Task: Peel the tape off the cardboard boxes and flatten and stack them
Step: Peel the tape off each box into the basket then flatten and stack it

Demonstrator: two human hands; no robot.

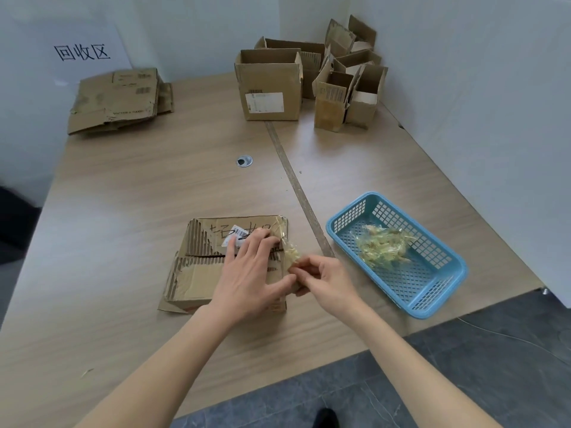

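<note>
A flattened, torn cardboard box (197,267) lies on the table in front of me. My left hand (250,273) presses flat on it with straight fingers, covering a white label. My right hand (321,276) pinches a strip of clear tape (290,253) that still sticks to the box's right edge and runs up toward its top corner. A stack of flattened boxes (117,100) lies at the far left. Several upright open boxes (272,84) stand at the back right.
A blue plastic basket (432,291) at my right holds a wad of peeled tape (383,247). A metal strip (296,186) runs across the table, with a round grommet (244,161) beside it. White walls close the back and right. The table's front edge is near my arms.
</note>
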